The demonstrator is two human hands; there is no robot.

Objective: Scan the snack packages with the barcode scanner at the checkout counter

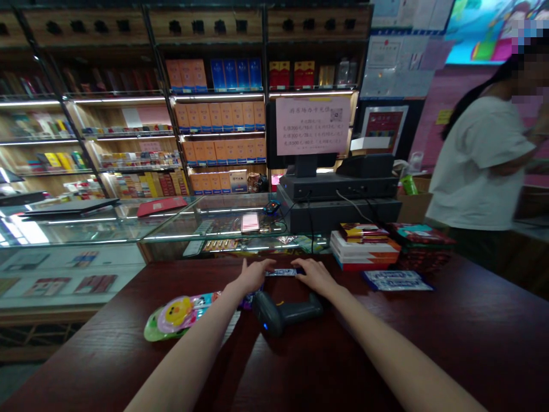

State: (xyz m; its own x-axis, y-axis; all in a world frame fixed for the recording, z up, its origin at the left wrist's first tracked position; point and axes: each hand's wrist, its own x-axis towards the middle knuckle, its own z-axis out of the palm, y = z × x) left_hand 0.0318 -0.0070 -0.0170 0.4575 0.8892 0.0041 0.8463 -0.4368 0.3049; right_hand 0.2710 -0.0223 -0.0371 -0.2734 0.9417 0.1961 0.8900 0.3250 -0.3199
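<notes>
Reaching to both ends of a narrow blue-and-white packet [281, 273] near the centre of the frame, with the left hand [252, 276] at its left end and the right hand [316, 276] at its right. Bent and partly open at the fingers, with one left finger raised; too small to tell whether pinching or only touching. Probably light, with a slick, pliable wrapper and perhaps something stiffer, even brittle, inside. Best taken lightly by the ends or long edges, without squeezing the middle. Likely to slide on the smooth tabletop [412, 349] if pushed from one side. Just above a dark scanner [287, 316] in the frame, probably heavier and rigid, best gripped round the handle. Farther out, between glossy, colourful packages [180, 313] at lower left and flat blue packets [398, 280] at centre right.
</notes>
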